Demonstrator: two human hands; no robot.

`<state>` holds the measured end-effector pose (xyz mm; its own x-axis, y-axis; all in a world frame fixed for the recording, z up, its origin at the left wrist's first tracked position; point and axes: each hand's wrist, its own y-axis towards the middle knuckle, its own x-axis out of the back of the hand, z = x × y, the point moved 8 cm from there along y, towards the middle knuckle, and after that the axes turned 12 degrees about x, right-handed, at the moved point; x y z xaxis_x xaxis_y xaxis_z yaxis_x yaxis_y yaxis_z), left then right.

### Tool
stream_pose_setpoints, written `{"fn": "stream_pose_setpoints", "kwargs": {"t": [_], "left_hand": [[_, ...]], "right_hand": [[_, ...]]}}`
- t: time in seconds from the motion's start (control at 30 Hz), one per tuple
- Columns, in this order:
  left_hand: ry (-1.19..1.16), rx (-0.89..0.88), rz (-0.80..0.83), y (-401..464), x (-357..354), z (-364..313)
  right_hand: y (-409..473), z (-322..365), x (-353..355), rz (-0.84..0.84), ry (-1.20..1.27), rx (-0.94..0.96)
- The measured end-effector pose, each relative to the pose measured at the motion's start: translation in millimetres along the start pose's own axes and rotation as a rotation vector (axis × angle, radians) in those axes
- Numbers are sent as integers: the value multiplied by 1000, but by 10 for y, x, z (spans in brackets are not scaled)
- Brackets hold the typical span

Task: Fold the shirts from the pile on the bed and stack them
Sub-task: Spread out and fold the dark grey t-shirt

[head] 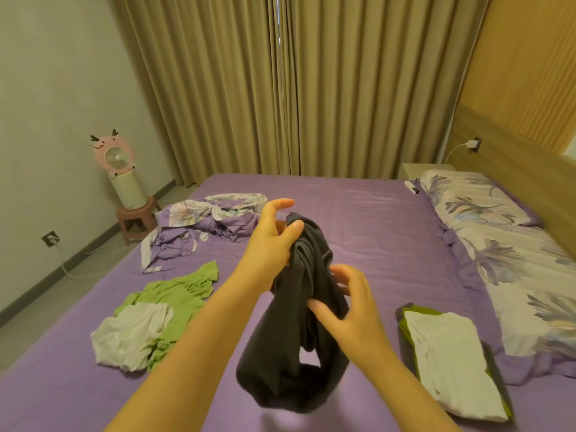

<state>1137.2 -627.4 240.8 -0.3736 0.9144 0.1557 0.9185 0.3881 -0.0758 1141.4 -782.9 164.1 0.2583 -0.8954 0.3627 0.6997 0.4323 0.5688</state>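
Dark shirt (296,332) (bunched), between left hand (268,244), right hand (349,294)

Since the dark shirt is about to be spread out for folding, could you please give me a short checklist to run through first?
1. Left hand grips the dark shirt near its top: ok.
2. Right hand has a hold lower down: cannot tell, its fingers touch the cloth but a grip does not show.
3. Shirt untangled: not ok, it hangs bunched and twisted.
4. Bare purple sheet beyond the hands for laying it flat: ok.
5. Folded stack lies apart, on the right: ok.
6. Unfolded pile, green shirt and white shirt, lies off to the left: ok.
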Motion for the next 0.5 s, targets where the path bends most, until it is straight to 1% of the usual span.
{"fn": "stream_pose_setpoints", "kwargs": {"t": [0.1, 0.17, 0.23, 0.3, 0.4, 0.43, 0.47, 0.5], "left_hand": [[7, 16, 61, -39, 23, 20], [-16, 14, 42, -53, 223, 24], [-22, -10, -28, -62, 529, 21], [30, -69, -142, -79, 831, -10], [245, -169, -326, -145, 1060, -61], [313, -212, -340, -179, 1049, -89], [352, -253, -293, -211, 970, -107], [349, -271, -176, -232, 830, -92]], "right_hand": [[231, 205, -127, -64, -71, 106], [340, 195, -60, -67, -65, 103], [460, 157, 25, -17, 47, 47], [614, 202, 77, 37, 120, 23], [882, 424, 88, 81, 62, 108], [962, 516, 68, 92, 55, 153], [1034, 592, 41, 102, 75, 179], [1097, 638, 5, 117, 120, 179]]}}
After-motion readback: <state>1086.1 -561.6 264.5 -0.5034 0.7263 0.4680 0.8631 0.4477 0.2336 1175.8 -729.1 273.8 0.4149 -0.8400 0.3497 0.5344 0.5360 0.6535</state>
